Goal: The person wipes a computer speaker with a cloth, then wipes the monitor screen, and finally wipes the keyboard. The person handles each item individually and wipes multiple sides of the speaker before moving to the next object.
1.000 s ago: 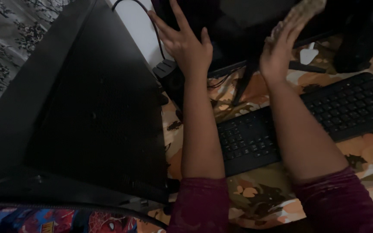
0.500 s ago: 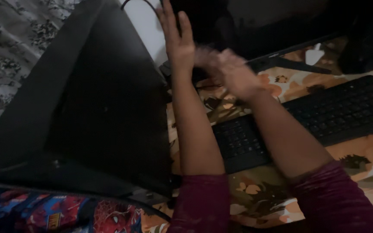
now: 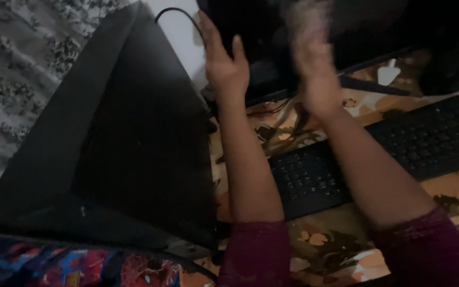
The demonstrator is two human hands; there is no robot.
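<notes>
The table (image 3: 341, 250) is covered with a cloth printed in orange, cream and dark leaf shapes, dimly lit. A long black computer keyboard (image 3: 399, 149) lies across it, passing beneath both forearms and running out to the right of the hands. To the left of the left hand a large black flat panel with a fine mesh face (image 3: 134, 143) leans at a slant, filling much of that side; beyond it, further left, is a grey fabric with a dark floral pattern (image 3: 11, 79). A thin black cable (image 3: 179, 11) loops over a white surface just left of the left hand's fingertips. Ahead of both hands stands a dark bulky object (image 3: 357, 26), too dark to make out. A small white piece (image 3: 388, 74) lies on the cloth to the right of the right hand. Near the lower left edge, below the panel, is a bright red and blue printed fabric (image 3: 81, 268).

The left hand (image 3: 224, 61) is raised with the forearm upright, palm turned towards the right, fingers extended and close together, thumb apart; it holds nothing. The right hand (image 3: 314, 69) is lifted just beside it, fingers pointing up and heavily blurred, so I cannot tell how far it is open or whether it grips anything. The two hands are near each other but apart. Both forearms are bare, with dark maroon sleeves (image 3: 256, 255) pushed up.
</notes>
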